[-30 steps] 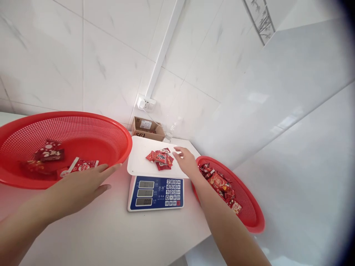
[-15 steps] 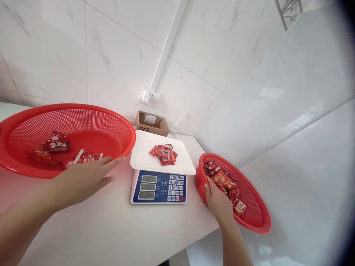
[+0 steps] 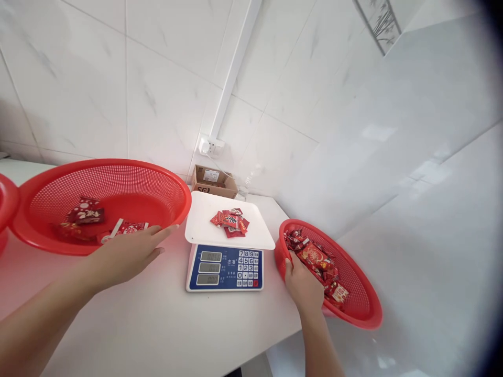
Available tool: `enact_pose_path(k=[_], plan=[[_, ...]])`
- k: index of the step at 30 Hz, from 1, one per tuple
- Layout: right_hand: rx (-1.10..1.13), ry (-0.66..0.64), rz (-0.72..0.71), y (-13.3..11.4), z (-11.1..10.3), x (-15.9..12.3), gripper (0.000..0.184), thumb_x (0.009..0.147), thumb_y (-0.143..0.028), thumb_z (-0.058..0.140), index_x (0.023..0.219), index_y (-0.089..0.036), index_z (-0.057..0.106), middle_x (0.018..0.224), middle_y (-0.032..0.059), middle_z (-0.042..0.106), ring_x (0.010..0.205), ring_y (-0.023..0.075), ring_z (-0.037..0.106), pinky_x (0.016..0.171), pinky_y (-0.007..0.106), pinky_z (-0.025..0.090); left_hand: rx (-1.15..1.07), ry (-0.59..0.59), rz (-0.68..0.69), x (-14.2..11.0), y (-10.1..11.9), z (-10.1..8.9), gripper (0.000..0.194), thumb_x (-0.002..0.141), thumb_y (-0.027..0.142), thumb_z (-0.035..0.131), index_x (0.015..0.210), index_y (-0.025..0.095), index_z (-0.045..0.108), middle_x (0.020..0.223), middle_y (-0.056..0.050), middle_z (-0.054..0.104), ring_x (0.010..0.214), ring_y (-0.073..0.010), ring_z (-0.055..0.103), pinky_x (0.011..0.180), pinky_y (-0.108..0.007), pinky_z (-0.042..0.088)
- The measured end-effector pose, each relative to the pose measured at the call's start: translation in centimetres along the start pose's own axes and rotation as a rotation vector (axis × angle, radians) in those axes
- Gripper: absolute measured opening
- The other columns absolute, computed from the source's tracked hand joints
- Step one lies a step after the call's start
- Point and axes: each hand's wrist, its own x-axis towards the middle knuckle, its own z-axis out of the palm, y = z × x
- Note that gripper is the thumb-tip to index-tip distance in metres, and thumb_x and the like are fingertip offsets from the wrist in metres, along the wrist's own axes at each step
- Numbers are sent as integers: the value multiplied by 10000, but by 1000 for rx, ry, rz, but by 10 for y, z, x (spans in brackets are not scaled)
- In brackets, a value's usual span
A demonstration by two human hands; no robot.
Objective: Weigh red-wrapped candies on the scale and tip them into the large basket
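My left hand (image 3: 128,256) is stretched out with its fingers extended, at the front rim of a red plastic basket (image 3: 153,170) that has several wrapped sweets (image 3: 90,214) inside. Part of that rim is hidden behind the hand. On the right, my right hand (image 3: 302,283) is closed around the near rim of a second red basket (image 3: 363,293), which is tilted and holds many red sweet packets (image 3: 314,255). Between the two stands a digital scale (image 3: 226,269). A small pile of red wrapped sweets (image 3: 231,222) lies on its white pan (image 3: 204,220).
A small cardboard box (image 3: 216,188) stands behind the scale, below a wall socket (image 3: 211,146) with a plugged-in cable. Another red basket (image 3: 7,201) shows at the left edge. The white table (image 3: 176,330) ends at the right, near the tilted basket.
The view has shifted slightly, bringing more of the basket at the left edge into sight. Both hands keep nearly the same places at the baskets, and the sweets on the scale stay put.
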Motion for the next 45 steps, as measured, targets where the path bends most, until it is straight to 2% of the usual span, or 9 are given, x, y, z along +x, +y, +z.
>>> enact_pose_path(k=[9, 17, 21, 27, 33, 38, 45], plan=[[11, 20, -14, -3, -2, -4, 530, 941, -382, 167, 1376, -205, 413, 1191, 121, 635, 1006, 281, 622, 808, 408, 468, -4, -17, 33, -5, 3, -7, 527, 910, 315, 220, 1434, 274, 267, 1384, -124, 464, 1113, -346, 553, 819, -516, 470], [27, 10, -9, -4, -6, -6, 510, 944, -385, 171, 1352, -215, 426, 1158, 124, 646, 995, 279, 625, 804, 415, 458, 15, -24, 58, -8, 7, -13, 527, 901, 326, 262, 1421, 249, 295, 1351, -148, 489, 1101, -359, 560, 824, -539, 468], [17, 20, -10, -5, -7, -7, 508, 944, -384, 176, 1357, -215, 419, 1173, 127, 639, 988, 271, 627, 798, 409, 460, -6, -20, 75, -9, 6, -13, 522, 909, 345, 237, 1417, 246, 306, 1368, -138, 478, 1149, -361, 533, 842, -515, 472], [19, 46, -14, -4, -3, -6, 520, 940, -363, 178, 1368, -195, 420, 1223, 119, 619, 985, 284, 629, 779, 420, 473, -1, -18, 74, -7, 5, -10, 532, 910, 343, 234, 1435, 265, 266, 1376, -125, 474, 1119, -348, 553, 849, -528, 467], [-10, 40, -20, -1, 1, -2, 517, 944, -356, 175, 1376, -202, 413, 1235, 112, 613, 992, 275, 630, 772, 406, 480, 20, -6, 55, -3, 5, -5, 542, 905, 335, 225, 1442, 267, 252, 1387, -133, 459, 1198, -376, 496, 818, -538, 482], [-66, 47, -46, 2, 3, -1, 514, 955, -352, 161, 1377, -192, 405, 1219, 130, 615, 936, 244, 654, 740, 357, 484, 78, 32, -1, 2, 10, 1, 547, 903, 320, 231, 1448, 273, 239, 1357, -137, 493, 1157, -380, 533, 807, -564, 487], [-71, 73, -61, 1, 5, -3, 521, 952, -340, 168, 1380, -165, 408, 1152, 128, 645, 882, 261, 659, 692, 388, 498, 106, 81, -40, 8, 16, 1, 527, 918, 344, 276, 1443, 298, 248, 1471, -83, 383, 1164, -350, 545, 851, -558, 488]])
